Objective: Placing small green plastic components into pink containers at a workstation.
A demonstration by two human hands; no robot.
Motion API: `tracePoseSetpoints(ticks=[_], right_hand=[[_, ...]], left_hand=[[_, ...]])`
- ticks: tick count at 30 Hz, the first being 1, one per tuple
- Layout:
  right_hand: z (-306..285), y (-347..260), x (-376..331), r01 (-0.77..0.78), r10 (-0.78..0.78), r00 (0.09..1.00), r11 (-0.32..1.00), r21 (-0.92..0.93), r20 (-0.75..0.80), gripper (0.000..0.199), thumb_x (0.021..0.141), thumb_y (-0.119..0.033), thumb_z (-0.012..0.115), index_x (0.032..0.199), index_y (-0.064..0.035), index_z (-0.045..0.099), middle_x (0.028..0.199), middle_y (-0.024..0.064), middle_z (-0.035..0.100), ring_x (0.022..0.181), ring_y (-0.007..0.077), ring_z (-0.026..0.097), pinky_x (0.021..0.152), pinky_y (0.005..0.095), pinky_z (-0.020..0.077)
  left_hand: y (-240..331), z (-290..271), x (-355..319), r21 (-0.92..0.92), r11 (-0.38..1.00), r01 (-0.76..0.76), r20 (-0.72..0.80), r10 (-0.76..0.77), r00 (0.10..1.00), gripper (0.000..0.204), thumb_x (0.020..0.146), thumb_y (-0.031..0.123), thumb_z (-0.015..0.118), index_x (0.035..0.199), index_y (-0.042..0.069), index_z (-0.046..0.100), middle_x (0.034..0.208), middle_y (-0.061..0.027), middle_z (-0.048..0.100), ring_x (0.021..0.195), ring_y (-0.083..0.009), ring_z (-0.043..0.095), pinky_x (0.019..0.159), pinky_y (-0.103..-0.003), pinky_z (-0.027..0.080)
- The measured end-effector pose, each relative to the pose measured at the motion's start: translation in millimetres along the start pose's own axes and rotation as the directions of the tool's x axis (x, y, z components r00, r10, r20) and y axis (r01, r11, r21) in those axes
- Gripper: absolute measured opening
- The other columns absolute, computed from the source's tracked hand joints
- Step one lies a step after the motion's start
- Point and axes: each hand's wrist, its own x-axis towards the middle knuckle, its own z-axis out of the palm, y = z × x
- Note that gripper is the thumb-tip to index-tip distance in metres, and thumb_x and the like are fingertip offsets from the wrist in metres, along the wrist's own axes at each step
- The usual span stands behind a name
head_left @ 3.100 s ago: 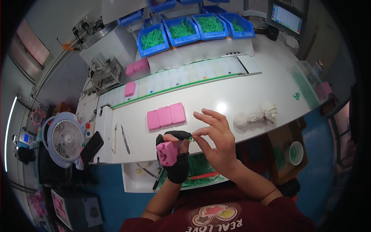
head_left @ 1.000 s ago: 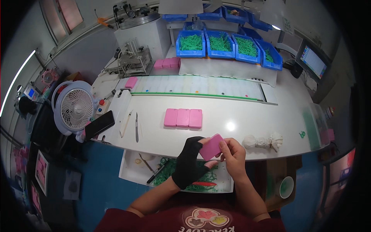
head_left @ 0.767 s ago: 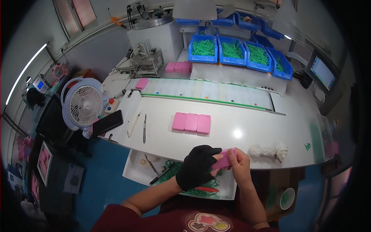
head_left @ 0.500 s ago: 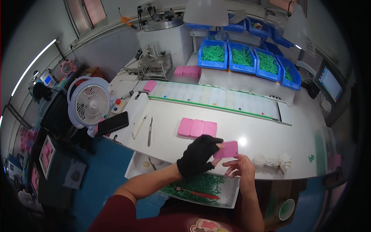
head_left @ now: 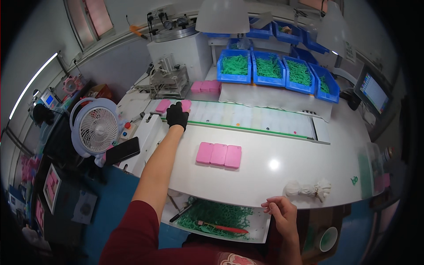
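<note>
Now the left hand (head_left: 177, 115), in its black glove, is stretched far out across the white worktop (head_left: 274, 176) to the near end of the long belt strip (head_left: 247, 119), where half a second ago it was close to the body, holding a pink case together with the other hand. Its grip lies over a pink case (head_left: 186, 105) on that strip, fingers curled down on it; whether they are clamped on it or only resting, I cannot tell. A second pink case (head_left: 162, 105) lies just beside it to the left.

The right hand (head_left: 282, 212) has dropped back to the near edge of the worktop, bare and empty, its grip loosely apart, fingertips touching the rim. A white knotted cloth bundle (head_left: 308, 189) sits near it. Three pink cases in a row (head_left: 219, 154) lie in the middle of the worktop, where they lay before. Below the edge, a tray of green parts (head_left: 216, 215) shows, and blue bins of green parts (head_left: 282, 70) stand at the back. A white fan (head_left: 93, 127) stands to the left.
</note>
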Motion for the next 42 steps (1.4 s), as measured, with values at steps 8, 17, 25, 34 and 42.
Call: tracePoseSetpoints(ticks=[8, 17, 25, 34, 42], right_hand=[[-5.4, 1.3, -7.3, -0.006, 0.006, 1.000, 1.000, 0.002, -0.020, 0.017, 0.093, -0.007, 0.056, 0.103, 0.0060, 0.061, 0.089, 0.0128, 0.071, 0.077, 0.0125, 0.065, 0.067, 0.0241, 0.0510], [10.4, -17.3, -11.0, 0.113, -0.111, 0.992, 0.993, -0.024, 0.060, 0.015, 0.093, -0.006, 0.056, 0.101, 0.0057, 0.061, 0.089, 0.0127, 0.070, 0.079, 0.0148, 0.068, 0.069, 0.0261, 0.0532], [13.4, 0.2, -11.6, -0.020, 0.043, 0.989, 0.988, 0.154, -0.145, 0.028, 0.099, -0.023, 0.054, 0.107, 0.0032, 0.060, 0.098, 0.0125, 0.068, 0.087, 0.0139, 0.065, 0.076, 0.0272, 0.0534], [38.2, 9.2, -5.1, -0.228, 0.150, 0.972, 0.782, 0.579, 0.180, 0.044, 0.101, -0.030, 0.047, 0.132, 0.0014, 0.043, 0.122, 0.0119, 0.054, 0.110, 0.0191, 0.059, 0.095, 0.0363, 0.0507], [51.9, 3.0, -11.7, 0.017, 0.022, 0.996, 0.903, 0.429, -0.085, 0.039, 0.100, -0.022, 0.052, 0.127, 0.0056, 0.048, 0.117, 0.0129, 0.060, 0.104, 0.0136, 0.059, 0.089, 0.0285, 0.0504]], left_hand=[[17.7, -13.7, -9.3, 0.062, 0.994, -0.093, -0.104, 0.099, 0.990, 0.063, 0.078, 0.044, 0.071, 0.121, 0.003, 0.051, 0.112, -0.0189, 0.055, 0.105, -0.0379, 0.054, 0.088, -0.046, 0.046], [130.2, -95.2, -173.4, 0.026, 0.688, -0.725, 0.319, 0.682, 0.658, 0.070, 0.079, 0.060, 0.060, 0.099, -0.007, 0.064, 0.132, -0.0290, 0.045, 0.129, -0.0448, 0.031, 0.110, -0.059, 0.014], [123.8, -140.1, -255.3, -0.766, 0.464, -0.445, 0.158, 0.807, 0.569, 0.056, 0.072, 0.011, 0.076, 0.122, 0.004, 0.053, 0.113, -0.0139, 0.058, 0.108, -0.0312, 0.057, 0.092, -0.039, 0.047], [117.9, -162.7, -287.0, -0.956, 0.257, -0.143, 0.124, 0.794, 0.596, 0.069, 0.074, -0.001, 0.073, 0.135, 0.002, 0.042, 0.132, -0.0152, 0.051, 0.126, -0.0260, 0.049, 0.109, -0.040, 0.037], [124.6, -176.3, -299.1, -0.860, 0.478, 0.180, 0.437, 0.508, 0.742, 0.032, 0.079, 0.007, 0.074, 0.107, -0.002, 0.061, 0.090, -0.0088, 0.068, 0.084, -0.0145, 0.066, 0.073, -0.027, 0.054]])
